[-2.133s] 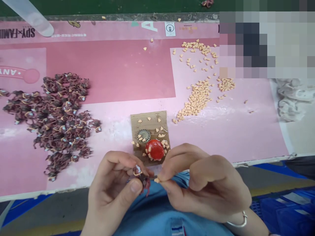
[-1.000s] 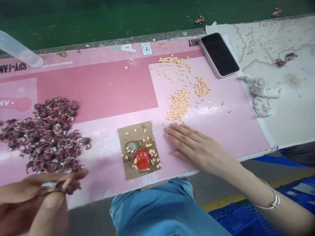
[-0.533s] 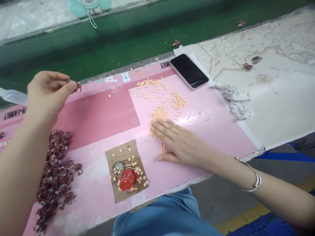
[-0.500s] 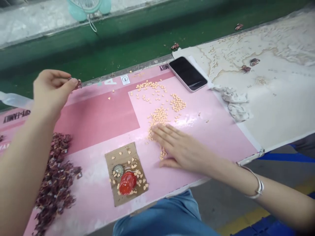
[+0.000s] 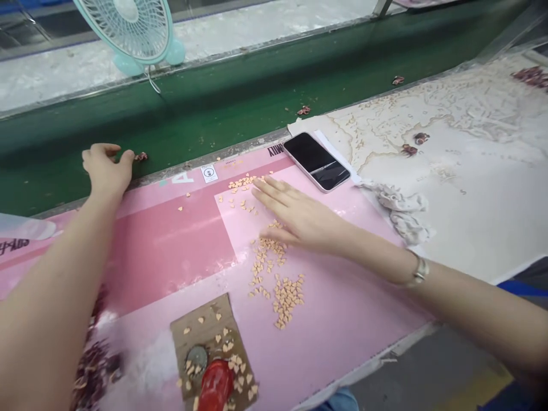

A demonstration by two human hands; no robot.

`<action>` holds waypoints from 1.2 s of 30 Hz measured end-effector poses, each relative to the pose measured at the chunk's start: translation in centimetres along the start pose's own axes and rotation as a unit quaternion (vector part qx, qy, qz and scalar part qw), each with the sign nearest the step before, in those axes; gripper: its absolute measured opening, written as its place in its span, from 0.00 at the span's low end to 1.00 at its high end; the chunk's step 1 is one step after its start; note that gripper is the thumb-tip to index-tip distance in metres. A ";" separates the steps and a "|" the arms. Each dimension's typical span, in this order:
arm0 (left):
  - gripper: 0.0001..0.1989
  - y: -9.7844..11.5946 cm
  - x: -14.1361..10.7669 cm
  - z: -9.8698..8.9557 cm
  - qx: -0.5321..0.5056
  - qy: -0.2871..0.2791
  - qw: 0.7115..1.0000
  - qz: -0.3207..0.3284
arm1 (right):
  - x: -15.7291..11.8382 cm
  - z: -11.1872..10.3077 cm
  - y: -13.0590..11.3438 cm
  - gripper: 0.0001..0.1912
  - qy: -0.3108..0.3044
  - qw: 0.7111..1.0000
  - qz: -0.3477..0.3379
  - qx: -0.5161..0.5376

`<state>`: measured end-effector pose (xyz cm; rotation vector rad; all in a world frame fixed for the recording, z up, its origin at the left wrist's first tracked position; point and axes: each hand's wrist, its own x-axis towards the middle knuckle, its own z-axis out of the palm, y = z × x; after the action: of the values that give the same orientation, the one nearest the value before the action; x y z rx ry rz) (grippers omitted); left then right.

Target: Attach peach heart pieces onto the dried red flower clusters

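The left grip (image 5: pixel 107 171) was out over the green strip (image 5: pixel 192 128), past the far edge of the counter (image 5: pixel 363 319). Its thumb and fingers stood apart, with nothing clamped between them. A dark red figure (image 5: pixel 141 156) lay on the strip just right of the thumb tip; whether thumb and figure touched could not be told. Beyond this grip stood a fan (image 5: pixel 132 28). Well back from it, toward the body, a heap (image 5: pixel 92 371) of dark figures was partly hidden by the left forearm.

The right grip (image 5: pixel 303 220) was palm down, fingers stretched out and thumb spread away from them, clamped on nothing in sight. Beige pieces (image 5: pixel 289 299) lay about it: a bunch by the fingertips, more beside the thumb, another bunch nearer the body. Just beyond and right of it lay a phone (image 5: pixel 317 161), and farther right, past the wrist, a crumpled cloth (image 5: pixel 405 211). Nearer the body and left of it was a piece of cardboard (image 5: pixel 184 334), carrying a red cap (image 5: pixel 216 385), a round disc (image 5: pixel 197 358) and scattered pieces.
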<state>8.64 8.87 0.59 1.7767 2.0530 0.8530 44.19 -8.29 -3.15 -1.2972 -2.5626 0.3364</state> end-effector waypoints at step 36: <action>0.16 -11.3 -33.7 -10.6 0.187 -0.016 0.921 0.341 | -8.2 4.5 -10.4 0.48 -0.019 0.991 -0.124 -0.053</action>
<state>0.06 -26.98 -3.26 2.7777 1.6421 0.5927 39.60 -21.34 -5.08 -0.9951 -2.7675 0.1782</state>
